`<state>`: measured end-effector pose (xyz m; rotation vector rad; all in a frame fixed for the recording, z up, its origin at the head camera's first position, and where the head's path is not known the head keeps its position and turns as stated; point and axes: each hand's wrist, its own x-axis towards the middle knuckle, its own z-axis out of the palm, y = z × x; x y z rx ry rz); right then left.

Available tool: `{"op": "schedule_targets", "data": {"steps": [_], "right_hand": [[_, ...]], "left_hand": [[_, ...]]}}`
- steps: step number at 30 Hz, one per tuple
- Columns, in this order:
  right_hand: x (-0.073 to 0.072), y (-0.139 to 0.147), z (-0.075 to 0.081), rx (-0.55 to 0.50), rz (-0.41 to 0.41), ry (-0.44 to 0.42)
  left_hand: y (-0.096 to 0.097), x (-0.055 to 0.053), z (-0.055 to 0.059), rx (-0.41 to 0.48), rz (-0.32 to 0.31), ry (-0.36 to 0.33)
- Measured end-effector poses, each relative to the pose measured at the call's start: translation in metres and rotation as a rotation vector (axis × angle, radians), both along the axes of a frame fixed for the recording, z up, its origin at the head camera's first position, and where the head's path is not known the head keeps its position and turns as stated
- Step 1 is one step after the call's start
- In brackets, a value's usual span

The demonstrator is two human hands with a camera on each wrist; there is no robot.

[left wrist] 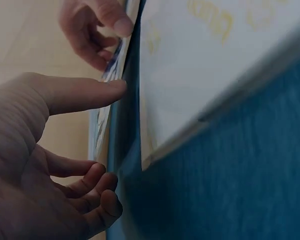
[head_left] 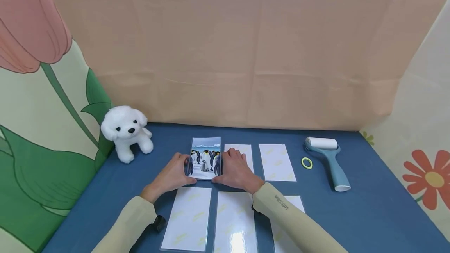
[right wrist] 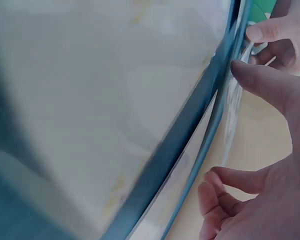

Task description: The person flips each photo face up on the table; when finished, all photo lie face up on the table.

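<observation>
A glossy penguin picture card (head_left: 206,157) lies between both hands at the back of the blue tabletop. My left hand (head_left: 171,177) holds its left edge, the thumb along the near edge and the fingers at the side. Opposite, my right hand (head_left: 239,171) holds the right edge in the same way, its thumb at the near right corner. Seen edge-on in the left wrist view, the card (left wrist: 104,120) appears thin. Right of it lie two white cards with faint yellow marks, one (head_left: 248,152) partly behind the right hand, the other (head_left: 277,163) fully visible.
Nearer lie more white cards: one at left (head_left: 188,218), one in the middle (head_left: 234,218), one (head_left: 295,202) partly under the right sleeve. A white plush dog (head_left: 128,132) sits at left. At right are a yellow-green ring (head_left: 307,163) and a blue-handled lint roller (head_left: 334,167).
</observation>
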<state>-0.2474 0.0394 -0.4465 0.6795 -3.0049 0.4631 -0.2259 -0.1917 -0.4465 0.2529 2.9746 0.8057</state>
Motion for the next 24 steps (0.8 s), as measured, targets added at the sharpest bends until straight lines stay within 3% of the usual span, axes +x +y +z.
{"op": "schedule_targets", "data": {"steps": [15, 24], "right_hand": [[-0.004, -0.015, 0.000, 0.134, 0.007, -0.016], [-0.003, -0.017, 0.002, 0.180, 0.031, 0.016]], "left_hand": [[-0.011, -0.021, -0.002, -0.042, -0.058, -0.094], [-0.014, -0.025, 0.003, -0.087, -0.091, -0.122]]}}
